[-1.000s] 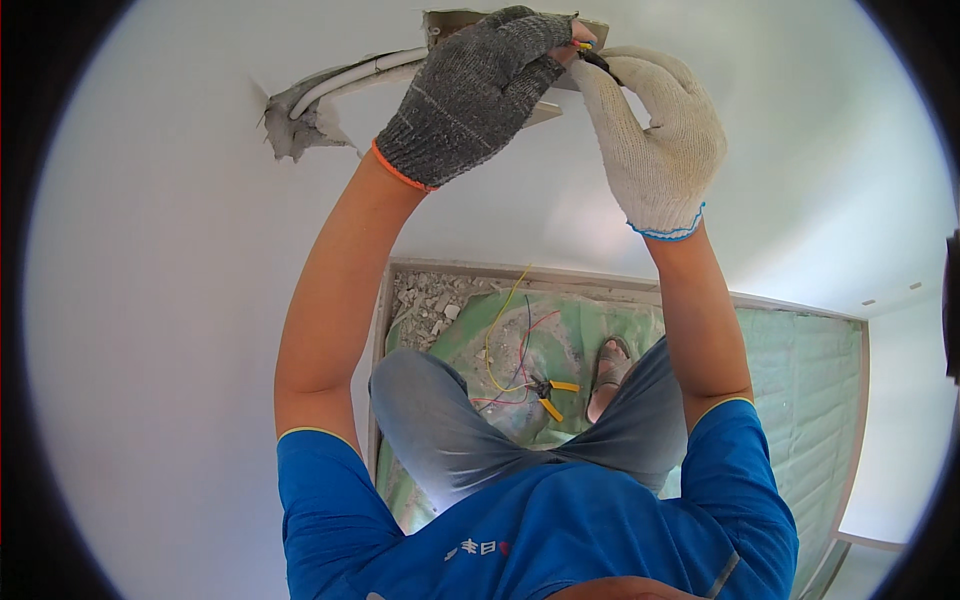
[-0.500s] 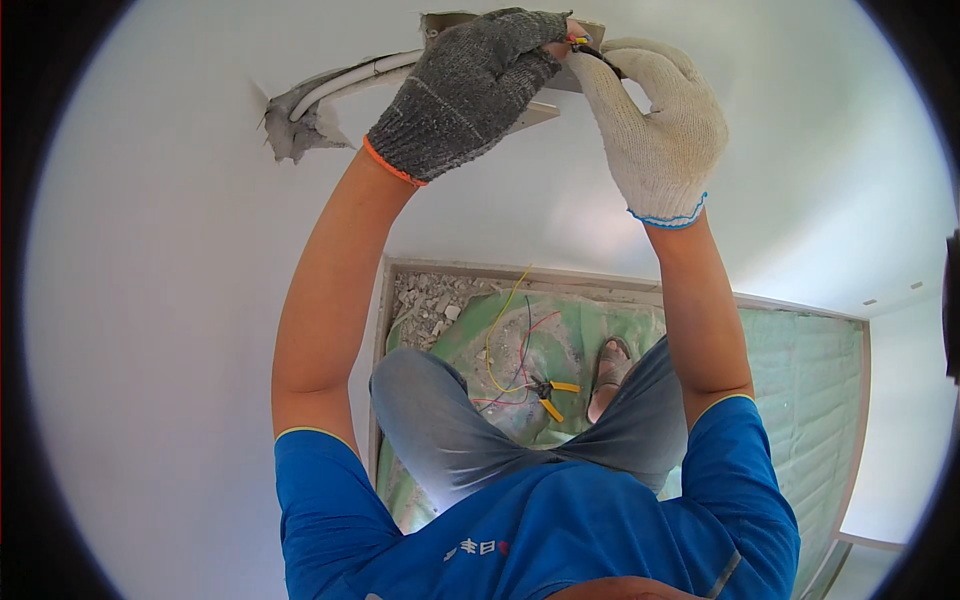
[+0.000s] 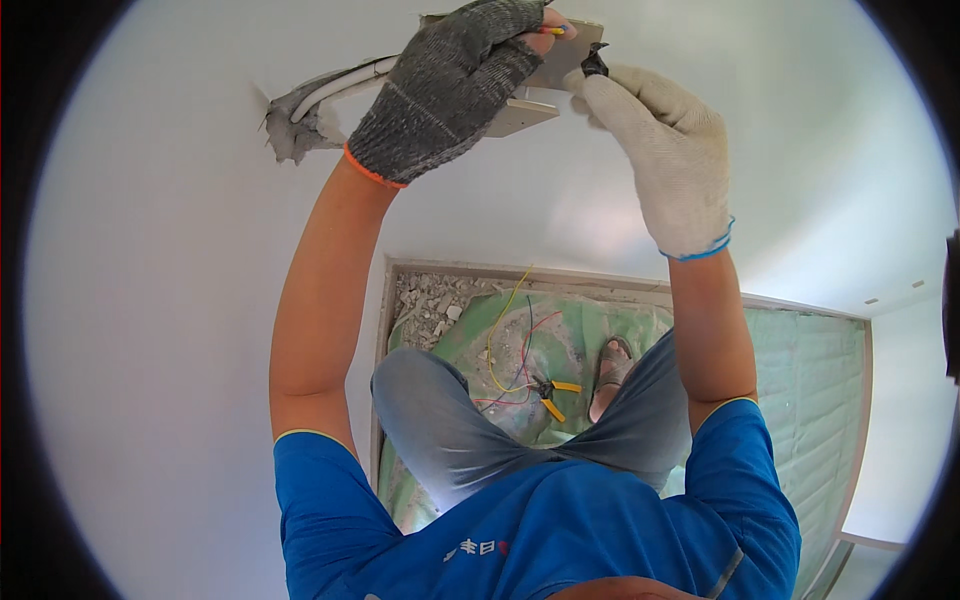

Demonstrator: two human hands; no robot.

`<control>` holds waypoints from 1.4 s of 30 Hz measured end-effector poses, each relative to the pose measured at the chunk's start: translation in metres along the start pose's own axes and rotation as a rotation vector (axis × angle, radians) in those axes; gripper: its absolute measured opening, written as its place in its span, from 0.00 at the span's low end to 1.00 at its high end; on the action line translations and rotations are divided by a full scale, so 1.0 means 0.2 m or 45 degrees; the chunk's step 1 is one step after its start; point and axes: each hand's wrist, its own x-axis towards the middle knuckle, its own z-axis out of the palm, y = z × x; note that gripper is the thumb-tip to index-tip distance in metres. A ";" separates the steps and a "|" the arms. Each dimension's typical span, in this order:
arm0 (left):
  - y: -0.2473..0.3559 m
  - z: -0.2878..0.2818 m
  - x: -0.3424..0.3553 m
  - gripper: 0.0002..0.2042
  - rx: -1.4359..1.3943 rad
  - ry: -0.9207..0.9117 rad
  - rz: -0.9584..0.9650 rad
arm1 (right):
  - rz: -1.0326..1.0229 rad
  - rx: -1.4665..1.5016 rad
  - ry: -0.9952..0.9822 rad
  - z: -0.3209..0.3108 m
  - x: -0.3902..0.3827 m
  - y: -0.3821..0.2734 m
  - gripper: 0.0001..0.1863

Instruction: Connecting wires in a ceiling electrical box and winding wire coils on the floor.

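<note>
My left hand (image 3: 455, 85), in a dark grey glove with bare fingertips, pinches short coloured wires (image 3: 555, 30) at a wall cutout, in front of a grey box or plate (image 3: 560, 65). To its right, my right hand (image 3: 665, 150), in a cream knit glove, grips a small black piece (image 3: 596, 62), perhaps tape, its end sticking up; the two hands are apart. A white conduit (image 3: 335, 90) runs through a chipped channel leftward of the cutout. A beige board edge (image 3: 525, 120) juts out below the box, partly behind my left hand.
Below, between my legs, yellow-handled pliers (image 3: 560, 400) and loose coloured wires (image 3: 495, 355) lie on a green floor sheet (image 3: 780, 380). Broken plaster (image 3: 440, 310) lies along the wall's foot at left. My sandalled foot (image 3: 610, 375) is right of the pliers. The white wall (image 3: 190, 300) surrounds the cutout.
My right hand has drawn away from the wires to the right and slightly down, carrying the black piece. My left hand has shifted a little up and left, still on the wires.
</note>
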 end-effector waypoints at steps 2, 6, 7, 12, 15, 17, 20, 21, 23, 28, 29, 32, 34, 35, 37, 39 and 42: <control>-0.02 -0.01 -0.07 0.11 0.048 -0.015 0.026 | 0.209 0.182 -0.148 -0.03 -0.02 -0.01 0.13; -0.07 0.02 -0.20 0.11 0.116 0.003 0.225 | 0.404 0.532 -0.318 -0.05 -0.05 -0.02 0.15; -0.08 0.02 -0.23 0.11 0.117 -0.001 0.221 | 0.458 0.519 -0.360 -0.05 -0.06 -0.03 0.15; -0.06 0.02 -0.34 0.14 0.043 -0.016 -0.032 | 0.206 -0.011 -0.320 0.00 -0.11 -0.06 0.10; 0.02 0.04 -0.35 0.17 0.133 0.079 0.043 | -0.427 -0.548 -0.137 0.02 -0.12 0.05 0.12; 0.10 0.04 -0.38 0.16 0.172 0.116 0.060 | -0.810 -0.877 -0.024 0.01 -0.12 0.09 0.15; 0.14 0.11 -0.46 0.15 0.131 0.260 -0.012 | -0.967 -0.976 0.021 0.02 -0.15 0.11 0.18; 0.15 0.13 -0.49 0.13 0.043 0.367 -0.095 | -1.017 -1.019 0.043 0.02 -0.16 0.12 0.19; 0.18 0.13 -0.51 0.11 -0.197 0.336 -0.335 | -1.067 -1.069 0.062 0.02 -0.17 0.13 0.21; 0.18 0.14 -0.59 0.12 -1.706 0.154 -1.008 | -1.233 -1.004 0.026 -0.01 -0.17 0.16 0.26; 0.18 0.17 -0.59 0.14 -1.780 0.186 -1.067 | -1.232 -1.001 0.022 -0.01 -0.17 0.17 0.26; 0.20 0.20 -0.59 0.17 -1.718 0.186 -1.115 | -1.234 -0.965 -0.029 0.00 -0.18 0.18 0.25; 0.20 0.20 -0.58 0.19 -1.641 0.125 -1.106 | -1.237 -0.959 -0.012 0.01 -0.19 0.18 0.25; 0.20 0.20 -0.58 0.19 -1.644 0.123 -1.108 | -1.234 -0.961 -0.013 0.01 -0.19 0.19 0.25; 0.19 0.22 -0.59 0.18 -1.782 0.119 -1.096 | -1.273 -0.952 -0.014 0.00 -0.18 0.19 0.25; 0.18 0.22 -0.60 0.16 -1.834 0.107 -1.086 | -1.273 -0.938 -0.034 0.00 -0.19 0.19 0.25; 0.16 0.24 -0.60 0.13 -1.868 0.102 -1.063 | -1.281 -0.925 -0.053 0.00 -0.19 0.20 0.25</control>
